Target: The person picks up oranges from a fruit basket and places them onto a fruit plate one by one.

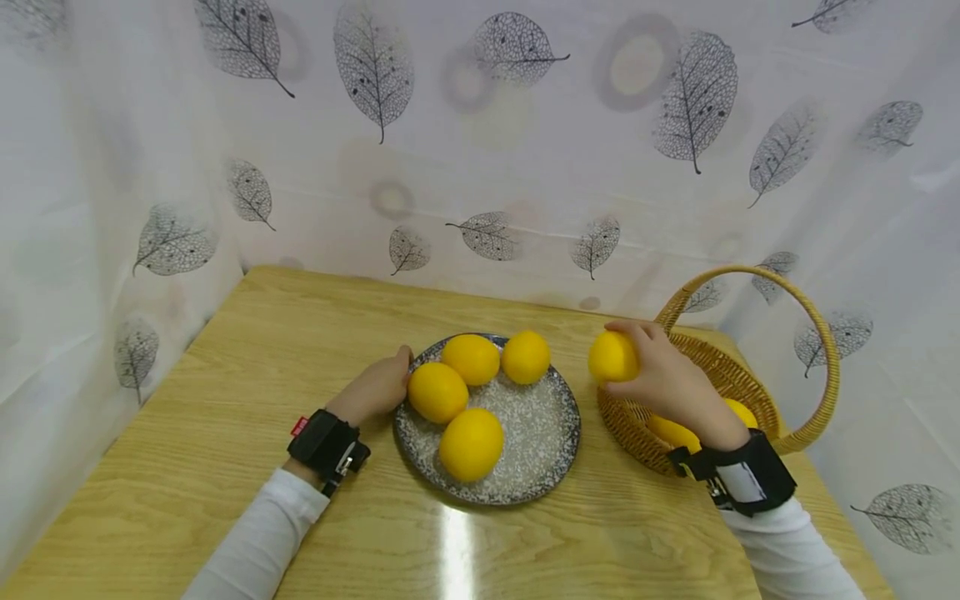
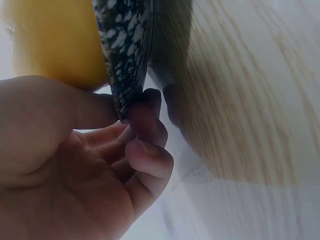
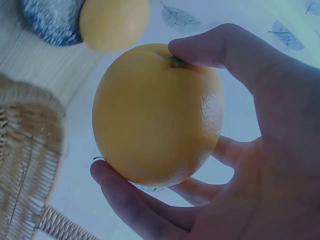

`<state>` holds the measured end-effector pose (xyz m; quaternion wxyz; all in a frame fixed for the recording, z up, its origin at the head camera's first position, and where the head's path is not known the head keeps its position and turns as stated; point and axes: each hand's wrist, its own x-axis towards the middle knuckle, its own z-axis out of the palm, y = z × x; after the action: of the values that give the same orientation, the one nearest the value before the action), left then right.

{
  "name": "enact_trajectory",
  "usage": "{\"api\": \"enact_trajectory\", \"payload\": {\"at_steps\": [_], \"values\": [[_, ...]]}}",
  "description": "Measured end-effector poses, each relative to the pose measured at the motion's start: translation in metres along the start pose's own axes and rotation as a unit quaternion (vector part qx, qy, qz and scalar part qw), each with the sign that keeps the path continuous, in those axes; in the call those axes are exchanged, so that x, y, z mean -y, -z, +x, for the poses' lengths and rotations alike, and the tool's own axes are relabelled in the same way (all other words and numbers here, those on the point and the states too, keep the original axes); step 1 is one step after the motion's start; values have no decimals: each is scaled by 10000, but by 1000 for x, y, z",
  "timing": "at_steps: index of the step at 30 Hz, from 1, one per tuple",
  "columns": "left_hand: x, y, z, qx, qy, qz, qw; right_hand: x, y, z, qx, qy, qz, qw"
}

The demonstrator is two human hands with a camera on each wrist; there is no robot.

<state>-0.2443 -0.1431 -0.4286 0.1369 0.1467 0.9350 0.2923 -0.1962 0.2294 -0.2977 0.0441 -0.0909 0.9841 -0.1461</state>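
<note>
Head view: I see a wooden table carrying a wicker basket and, beside it, a speckled plate. The left hand pinches the plate's rim; the right hand grips a yellow fruit near the basket's rim. Four fruits sit on the plate, more in the basket.

Pale yellow-brown wood-grain surface, far edge close against white curtain. Curtain on 3 sides: back, left, right, soft folds at left. Print of scattered dark veined leaves, stems thin; faint blurred rings among them. Bright streak of light on surface, near side.
</note>
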Motion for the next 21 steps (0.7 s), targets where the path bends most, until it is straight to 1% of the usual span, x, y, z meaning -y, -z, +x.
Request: {"api": "enact_trajectory", "payload": {"at_steps": [7,15,21], "values": [[0,0,1,31,25,-18,10000,14,-7,-4,-77,88,179,9998],[-1,1,1,41,43,44,10000,27,-16,-2,-189,109,211,9995],[0,0,1,-28,16,92,10000,36,-23,0,-241,242,329,9989]]}}
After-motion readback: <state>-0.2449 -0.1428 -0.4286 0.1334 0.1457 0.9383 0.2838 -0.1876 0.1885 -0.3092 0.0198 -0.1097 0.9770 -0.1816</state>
